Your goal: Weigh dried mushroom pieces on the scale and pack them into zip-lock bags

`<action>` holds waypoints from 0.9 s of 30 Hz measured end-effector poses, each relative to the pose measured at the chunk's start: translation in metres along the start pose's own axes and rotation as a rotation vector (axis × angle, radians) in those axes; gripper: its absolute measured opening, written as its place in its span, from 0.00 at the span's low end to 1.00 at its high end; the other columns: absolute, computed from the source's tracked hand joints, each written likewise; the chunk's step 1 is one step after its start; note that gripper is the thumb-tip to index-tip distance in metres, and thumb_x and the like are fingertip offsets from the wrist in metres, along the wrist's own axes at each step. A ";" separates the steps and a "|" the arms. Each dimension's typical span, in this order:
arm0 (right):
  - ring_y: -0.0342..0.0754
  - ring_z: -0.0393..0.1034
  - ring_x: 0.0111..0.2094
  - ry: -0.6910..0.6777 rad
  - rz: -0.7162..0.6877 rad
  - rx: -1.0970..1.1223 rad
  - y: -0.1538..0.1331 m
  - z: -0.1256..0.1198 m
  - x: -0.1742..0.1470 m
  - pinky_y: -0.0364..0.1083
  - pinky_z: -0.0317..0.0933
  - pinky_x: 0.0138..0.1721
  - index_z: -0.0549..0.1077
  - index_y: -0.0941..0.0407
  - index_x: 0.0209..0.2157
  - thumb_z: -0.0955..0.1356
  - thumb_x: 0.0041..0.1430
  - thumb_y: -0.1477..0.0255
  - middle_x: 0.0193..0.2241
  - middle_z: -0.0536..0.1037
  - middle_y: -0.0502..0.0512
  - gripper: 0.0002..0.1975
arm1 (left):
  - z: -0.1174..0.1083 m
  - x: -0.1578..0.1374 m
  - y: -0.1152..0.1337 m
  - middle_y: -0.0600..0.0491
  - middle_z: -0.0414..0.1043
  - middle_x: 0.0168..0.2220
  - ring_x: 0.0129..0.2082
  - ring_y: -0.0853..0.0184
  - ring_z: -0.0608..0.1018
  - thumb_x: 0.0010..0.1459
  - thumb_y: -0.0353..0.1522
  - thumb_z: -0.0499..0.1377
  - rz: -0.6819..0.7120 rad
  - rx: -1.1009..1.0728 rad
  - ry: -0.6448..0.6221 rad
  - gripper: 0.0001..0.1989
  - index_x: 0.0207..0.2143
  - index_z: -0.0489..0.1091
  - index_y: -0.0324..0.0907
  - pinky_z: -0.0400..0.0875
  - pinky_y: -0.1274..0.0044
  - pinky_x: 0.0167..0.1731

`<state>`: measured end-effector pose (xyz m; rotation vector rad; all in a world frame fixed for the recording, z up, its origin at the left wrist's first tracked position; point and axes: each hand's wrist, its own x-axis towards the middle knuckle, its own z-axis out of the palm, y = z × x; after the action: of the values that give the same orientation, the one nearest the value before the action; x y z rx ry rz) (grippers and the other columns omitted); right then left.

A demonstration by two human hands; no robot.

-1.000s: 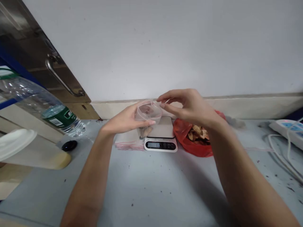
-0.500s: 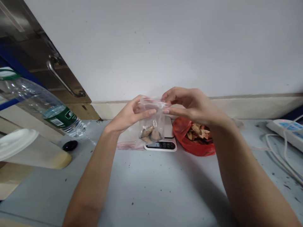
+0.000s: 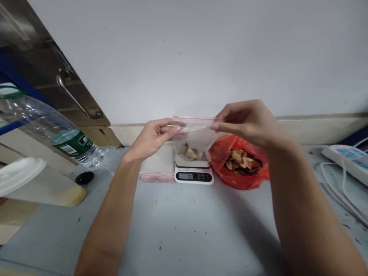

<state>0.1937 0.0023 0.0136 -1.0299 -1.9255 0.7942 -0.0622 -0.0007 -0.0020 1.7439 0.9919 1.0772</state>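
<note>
Between my two hands hangs a clear zip-lock bag [image 3: 195,134] with a red line along its top edge. Several brown dried pieces [image 3: 191,152] lie in its bottom. My left hand [image 3: 157,136] pinches the bag's upper left side, and my right hand [image 3: 241,120] pinches the upper right corner. Behind and below the bag stands a white digital scale [image 3: 194,176], whose display reads 0.0. To the right of the scale is an open red plastic bag [image 3: 241,182] holding dried brown slices [image 3: 244,161].
A stack of zip-lock bags [image 3: 156,168] lies left of the scale. At the left are a water bottle [image 3: 69,140], a lidded plastic container [image 3: 43,186] and a black round object [image 3: 84,177]. A white device [image 3: 346,157] with cables [image 3: 335,188] sits at the right.
The zip-lock bag's top is now stretched wider and flatter, my right hand having moved right. The bag has lifted clear of the scale's display, which changed to 0.0.
</note>
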 end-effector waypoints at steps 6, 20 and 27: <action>0.47 0.70 0.27 0.136 -0.029 -0.001 -0.001 0.000 0.000 0.47 0.66 0.27 0.70 0.52 0.24 0.79 0.46 0.54 0.24 0.73 0.50 0.21 | 0.002 0.004 -0.002 0.48 0.85 0.30 0.34 0.56 0.87 0.38 0.48 0.79 0.061 0.025 0.248 0.25 0.29 0.80 0.39 0.84 0.70 0.40; 0.51 0.77 0.28 0.000 0.082 -0.024 0.002 -0.006 -0.003 0.48 0.70 0.29 0.79 0.53 0.28 0.76 0.48 0.57 0.25 0.82 0.54 0.14 | 0.005 0.002 0.005 0.49 0.84 0.30 0.32 0.59 0.87 0.47 0.46 0.76 0.102 0.115 0.216 0.19 0.29 0.80 0.40 0.85 0.72 0.37; 0.51 0.74 0.29 -0.070 0.039 -0.158 0.004 -0.013 -0.002 0.49 0.67 0.31 0.77 0.52 0.23 0.74 0.52 0.58 0.24 0.80 0.53 0.13 | 0.004 -0.001 0.007 0.48 0.85 0.31 0.33 0.61 0.86 0.55 0.39 0.71 0.137 0.198 0.146 0.11 0.31 0.81 0.40 0.83 0.74 0.36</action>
<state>0.2068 0.0050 0.0158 -1.1500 -2.0602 0.7174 -0.0574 -0.0052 0.0032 1.9378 1.1142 1.2427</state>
